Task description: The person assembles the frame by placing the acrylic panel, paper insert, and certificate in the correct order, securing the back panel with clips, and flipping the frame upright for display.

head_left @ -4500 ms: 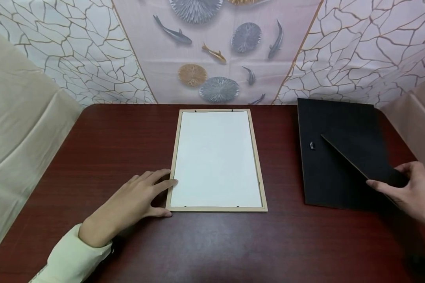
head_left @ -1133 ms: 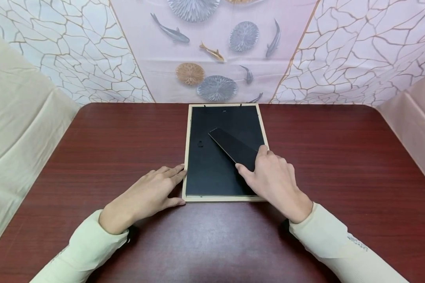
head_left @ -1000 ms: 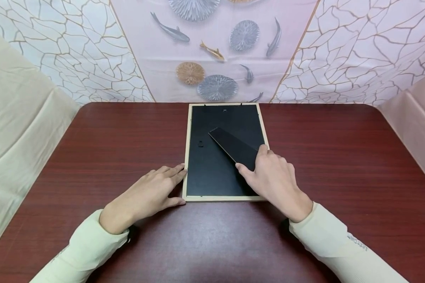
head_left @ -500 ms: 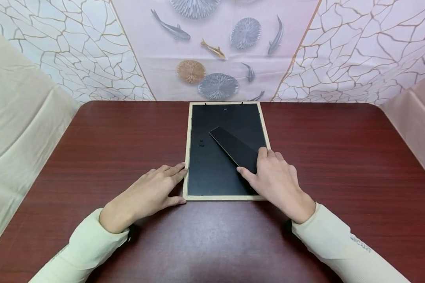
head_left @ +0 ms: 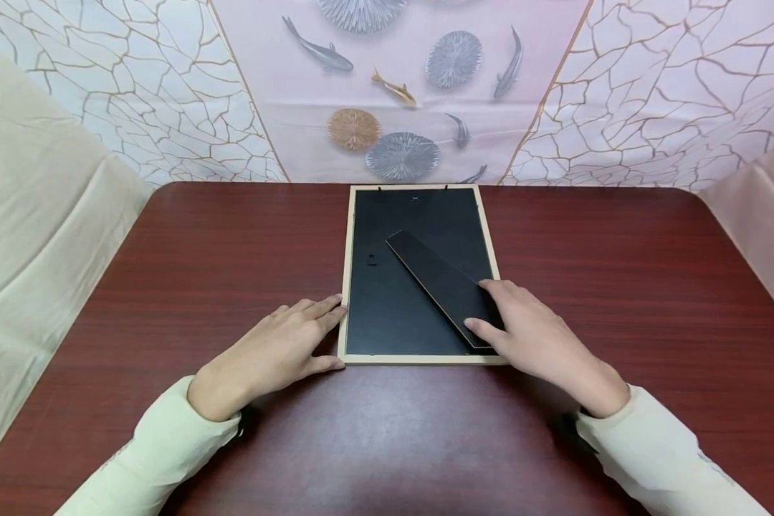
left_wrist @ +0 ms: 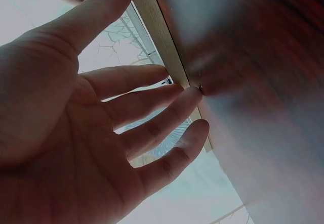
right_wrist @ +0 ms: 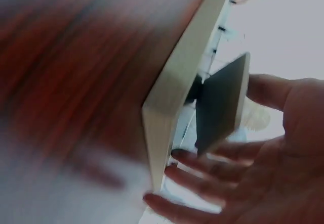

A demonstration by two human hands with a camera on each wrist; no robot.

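Dark red wood-grain covered the table point(head_left: 168, 287), which filled most of the head view beneath a backdrop printed with fish and round leaf shapes point(head_left: 400, 93). Pale cloth point(head_left: 32, 236) hung along the left side. A picture frame point(head_left: 344, 287) with a light wooden rim lay face down at the middle of the table, its far end close to the backdrop, and a black backing board point(head_left: 387, 301) sat inside the rim. On that board a black stand flap point(head_left: 438, 279) ran aslant from near the centre toward the near right corner, its near end lifted off the board. The left hand point(head_left: 274, 351) lay flat on the table with straight, spread fingers point(left_wrist: 167, 118), their tips touching the frame's left rim near the near corner. The right hand point(head_left: 535, 337) reached in from the right with relaxed, nearly straight fingers point(right_wrist: 202, 183), gripping nothing; its fingertips rested against the near end of the flap by the frame's near right corner. Both arms wore pale sleeves point(head_left: 161, 451).
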